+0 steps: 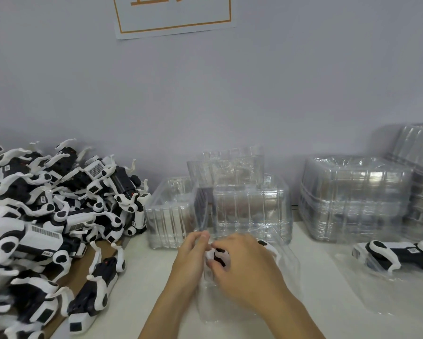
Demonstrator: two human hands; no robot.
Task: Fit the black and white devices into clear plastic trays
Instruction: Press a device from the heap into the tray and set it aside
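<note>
- My left hand (193, 255) steadies the clear moulded plastic tray (242, 285) at lower centre, grip closed on its edge.
- My right hand (239, 267) pinches the black-and-white jointed device (221, 256), seating it.

White table (323, 241): device pile (46, 216) left, clear tray stacks (352, 199) rear, packed tray (401, 260) right.

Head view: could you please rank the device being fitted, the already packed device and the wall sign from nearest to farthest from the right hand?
From the right hand:
1. Device being fitted, at its fingertips, centre of the table.
2. Packed device, in its tray to the right.
3. Wall sign, high on the wall behind.
</note>
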